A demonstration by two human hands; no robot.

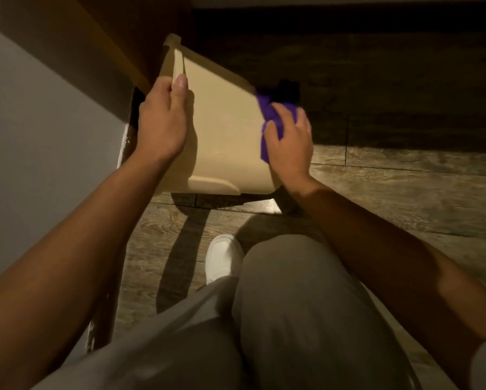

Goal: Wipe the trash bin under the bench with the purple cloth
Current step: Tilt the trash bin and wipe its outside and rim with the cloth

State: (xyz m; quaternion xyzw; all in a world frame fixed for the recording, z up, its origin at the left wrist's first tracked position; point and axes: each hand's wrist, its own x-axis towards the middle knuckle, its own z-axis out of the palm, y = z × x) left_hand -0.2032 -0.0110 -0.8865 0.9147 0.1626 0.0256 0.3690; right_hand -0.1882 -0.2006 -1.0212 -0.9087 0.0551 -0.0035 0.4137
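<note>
Wiping under way: trash bin (224, 128), beige, sits tilted on the wood floor (405, 187) just in front of the counter (117, 52), its broad face turned up toward the person. Left hand (161, 122) has its grip closed over the bin's left edge, steadying it; right hand (291, 139) has its grip closed on the purple cloth (267, 114), pressed against the bin's right edge. Judgement: only that right side is being covered now, the broad face shows no sign either way, and the hidden sides likely remain.
</note>
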